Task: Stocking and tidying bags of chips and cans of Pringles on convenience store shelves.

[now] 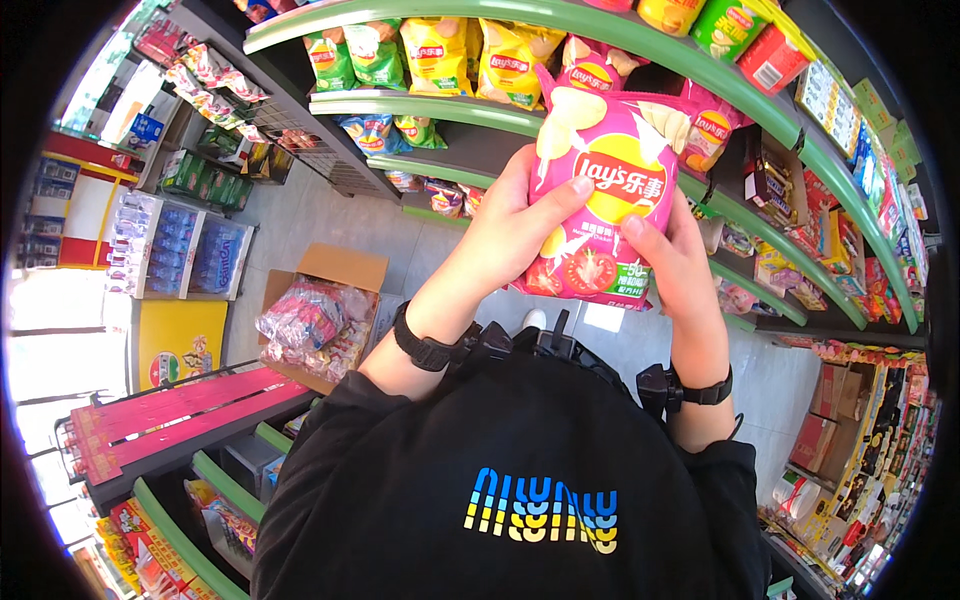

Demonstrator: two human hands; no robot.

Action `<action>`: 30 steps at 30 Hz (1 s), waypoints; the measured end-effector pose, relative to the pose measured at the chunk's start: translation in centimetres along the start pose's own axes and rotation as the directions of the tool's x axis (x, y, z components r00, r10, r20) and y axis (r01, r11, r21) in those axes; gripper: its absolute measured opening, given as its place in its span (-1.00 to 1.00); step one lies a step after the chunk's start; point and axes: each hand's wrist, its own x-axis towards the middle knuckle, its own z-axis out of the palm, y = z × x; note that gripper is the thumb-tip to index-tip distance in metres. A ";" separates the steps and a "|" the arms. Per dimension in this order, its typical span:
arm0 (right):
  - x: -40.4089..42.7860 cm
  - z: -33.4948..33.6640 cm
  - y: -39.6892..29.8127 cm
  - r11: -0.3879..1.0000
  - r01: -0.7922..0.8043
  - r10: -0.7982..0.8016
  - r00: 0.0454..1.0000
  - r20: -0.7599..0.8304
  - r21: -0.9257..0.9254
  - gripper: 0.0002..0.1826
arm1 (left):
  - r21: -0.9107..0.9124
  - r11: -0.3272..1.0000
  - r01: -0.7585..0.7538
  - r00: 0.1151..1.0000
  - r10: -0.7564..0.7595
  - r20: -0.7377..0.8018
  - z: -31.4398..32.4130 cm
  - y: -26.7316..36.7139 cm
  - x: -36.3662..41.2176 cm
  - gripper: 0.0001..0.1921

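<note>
Between both hands I hold a pink Lay's potato chip bag [600,247], its printed front turned up towards me. My left hand [529,225] grips the bag's left side, with the thumb pressed on the front. My right hand [667,251] grips its right side, the thumb lying near the logo. The other fingers of both hands are mostly hidden behind the bag. Beyond it, a shelf carries yellow chip bags [517,64], green chip bags [375,52] and more pink chip bags [709,127].
An open cardboard box [341,262] of wrapped packets stands on the floor at left. Green-edged shelves [465,105] curve across the front and right. A low rack with a pink top [202,420] is at lower left. Bottled drinks [176,247] stand farther left.
</note>
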 end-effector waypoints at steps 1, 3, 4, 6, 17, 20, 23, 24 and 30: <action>0.2 -0.4 0.1 1.000 -0.010 0.010 1.000 -0.005 0.010 -0.36 | 0.001 1.000 0.000 1.000 0.000 0.004 0.3 -0.2 0.2 -0.47; 0.6 -1.0 0.2 0.995 -0.042 0.046 0.998 -0.043 0.088 -0.39 | 0.004 1.000 0.011 1.000 -0.011 0.006 0.7 -0.6 0.8 -0.45; 0.8 -1.4 0.4 0.994 -0.017 0.022 0.999 -0.049 0.110 -0.41 | 0.068 0.998 0.017 1.000 -0.017 0.003 0.8 -0.8 1.0 -0.44; 1.1 -2.1 0.7 0.992 -0.010 0.020 0.997 -0.074 0.125 -0.41 | 0.207 0.978 0.032 0.999 -0.033 0.001 1.0 -0.7 1.3 -0.36; 3.4 -5.4 1.1 0.991 -0.008 0.015 0.999 -0.052 0.132 -0.47 | 0.233 0.970 0.066 0.997 -0.075 0.030 2.5 -2.2 3.1 -0.33; 3.9 -5.6 1.4 0.989 -0.023 0.030 0.998 -0.046 0.146 -0.47 | 0.210 0.975 0.068 0.997 -0.075 0.027 2.4 -2.4 3.3 -0.35; 4.4 -5.7 1.6 0.990 -0.039 0.045 0.998 -0.048 0.136 -0.47 | 0.197 0.977 0.079 0.996 -0.083 0.011 2.3 -2.4 3.7 -0.38; 4.5 -5.6 1.4 0.989 -0.054 0.059 0.998 -0.031 0.141 -0.47 | 0.207 0.974 0.093 0.995 -0.097 0.006 2.2 -2.4 3.7 -0.40; 5.1 -5.2 2.1 0.982 -0.145 0.150 0.988 -0.029 0.121 -0.45 | 0.169 0.979 0.118 0.993 -0.118 -0.012 1.1 -2.9 3.7 -0.42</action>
